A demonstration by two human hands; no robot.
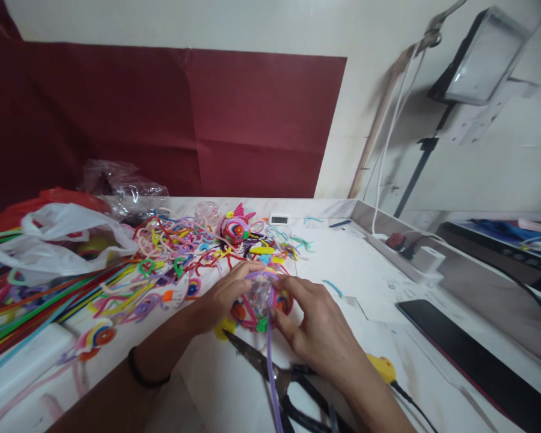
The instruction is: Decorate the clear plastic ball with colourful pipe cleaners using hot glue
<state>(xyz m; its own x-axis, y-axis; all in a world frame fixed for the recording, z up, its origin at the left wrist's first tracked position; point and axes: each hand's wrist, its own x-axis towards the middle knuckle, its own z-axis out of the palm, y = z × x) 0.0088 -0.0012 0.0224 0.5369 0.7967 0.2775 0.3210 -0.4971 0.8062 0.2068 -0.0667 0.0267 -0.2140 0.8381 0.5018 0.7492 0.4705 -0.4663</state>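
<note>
My left hand is closed around the left side of a clear plastic ball decorated with coiled, colourful pipe cleaners. On the ball's right side, my right hand pinches a purple pipe cleaner between thumb and fingers against the surface. The pipe cleaner's long tail hangs down towards me. Part of the ball's far side is hidden by my fingers. Black-handled scissors lie partly spread below the ball, and the purple tail crosses them. A yellow piece sits by the scissors' tip.
Loose pipe cleaner pieces cover the table's left and back, with a finished-looking decorated ball among them. A white plastic bag lies left. A yellow tool with a cord, a black phone and a power strip are right.
</note>
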